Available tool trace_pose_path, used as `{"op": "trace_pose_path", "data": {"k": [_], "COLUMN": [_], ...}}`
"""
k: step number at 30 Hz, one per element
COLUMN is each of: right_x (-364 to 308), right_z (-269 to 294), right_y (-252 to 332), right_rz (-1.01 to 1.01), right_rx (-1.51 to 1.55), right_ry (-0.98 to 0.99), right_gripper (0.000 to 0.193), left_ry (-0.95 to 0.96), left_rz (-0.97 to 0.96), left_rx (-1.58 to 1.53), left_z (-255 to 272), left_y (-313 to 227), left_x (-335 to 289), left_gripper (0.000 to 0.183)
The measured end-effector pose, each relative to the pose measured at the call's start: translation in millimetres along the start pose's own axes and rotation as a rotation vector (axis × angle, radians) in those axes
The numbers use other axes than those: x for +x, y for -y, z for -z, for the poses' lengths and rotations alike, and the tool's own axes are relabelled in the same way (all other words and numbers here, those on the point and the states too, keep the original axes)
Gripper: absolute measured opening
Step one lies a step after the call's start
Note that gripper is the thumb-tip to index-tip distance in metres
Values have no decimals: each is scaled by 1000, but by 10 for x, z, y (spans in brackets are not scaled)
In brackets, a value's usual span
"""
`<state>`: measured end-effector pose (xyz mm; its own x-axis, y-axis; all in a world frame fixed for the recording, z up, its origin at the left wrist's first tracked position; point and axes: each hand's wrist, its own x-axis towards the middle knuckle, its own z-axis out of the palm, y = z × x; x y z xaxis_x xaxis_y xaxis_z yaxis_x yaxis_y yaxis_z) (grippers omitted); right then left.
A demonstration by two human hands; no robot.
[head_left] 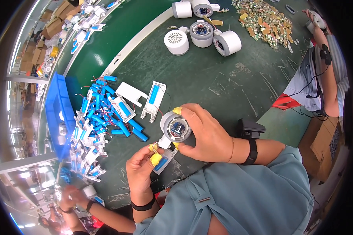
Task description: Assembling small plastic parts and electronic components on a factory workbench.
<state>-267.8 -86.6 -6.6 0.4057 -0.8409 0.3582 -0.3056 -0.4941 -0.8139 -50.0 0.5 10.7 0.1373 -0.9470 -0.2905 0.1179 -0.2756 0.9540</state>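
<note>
My right hand [213, 137] wraps its fingers and thumb round a fan head [177, 128], a white and grey round housing with a circuit board showing in its open face. Its short white neck [164, 141] points toward my left hand [139, 168]. The left thumb and forefinger close together at the end of that neck; what lies between them is too small to make out. Yellow covers sit on fingertips of both hands. Just below, partly hidden by the left hand, a white handle shell [166, 160] with a blue battery lies on the table.
Blue batteries [102, 111] with wires and white shells [82, 147] pile at left beside a blue bin [60, 113]. More fan heads [202, 33] stand at the back, near a heap of small circuit boards [262, 21]. Co-workers' hands [313, 17] show at far right and lower left.
</note>
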Motion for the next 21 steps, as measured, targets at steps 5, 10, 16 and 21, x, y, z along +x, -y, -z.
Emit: {"op": "trace_pose_path", "data": {"k": [5,10,16,21], "right_x": [-16,-14,1,59], "right_z": [6,11,35,15], "right_y": [5,-4,10,31], "right_rz": [17,6,-5,43], "right_rx": [-24,-32,-49,-25], "right_ry": [-7,5,22,64], "right_gripper": [74,75,75,74], "left_ry": [65,83,132,27], "left_rz": [-18,-8,11,25], "left_rx": [-20,-5,-50,-26], "left_z": [38,50,30,65], "left_y": [6,3,-67,-88], "left_x": [-5,6,0,-98], "left_gripper": [32,33,32,33]}}
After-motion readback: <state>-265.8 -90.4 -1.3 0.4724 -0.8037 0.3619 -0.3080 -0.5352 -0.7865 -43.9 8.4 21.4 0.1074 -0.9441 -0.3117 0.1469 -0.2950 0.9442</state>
